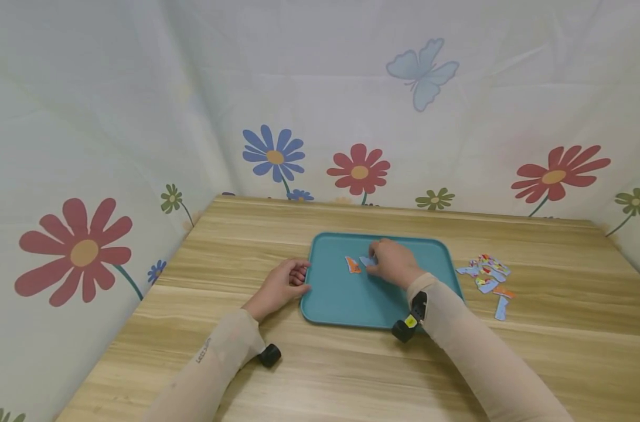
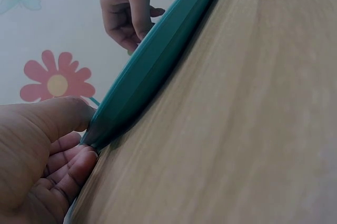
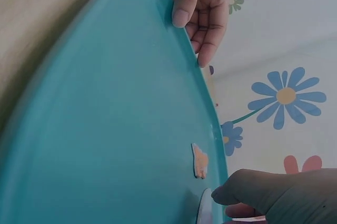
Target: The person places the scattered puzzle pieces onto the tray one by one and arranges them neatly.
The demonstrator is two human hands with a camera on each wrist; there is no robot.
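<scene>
A teal tray (image 1: pixel 336 299) lies on the wooden table. My left hand (image 1: pixel 283 287) grips its left rim, and the right wrist view shows that thumb (image 3: pixel 180 16) over the edge with the fingers outside. Over the tray's upper middle, my right hand (image 1: pixel 396 262) pinches a light blue puzzle piece (image 1: pixel 366 261), which stands slightly tilted in the right wrist view. Just left of it an orange puzzle piece (image 1: pixel 353 265) rests on the tray, a small gap between the two. The right hand's fingers partly hide the blue piece.
Right of the tray, several loose puzzle pieces (image 1: pixel 486 285) lie in a heap on the table (image 1: pixel 562 275). An orange piece (image 1: pixel 503 292) and a blue piece (image 1: pixel 501 308) lie at its near side. A flower-printed curtain (image 1: pixel 309 88) hangs behind the table.
</scene>
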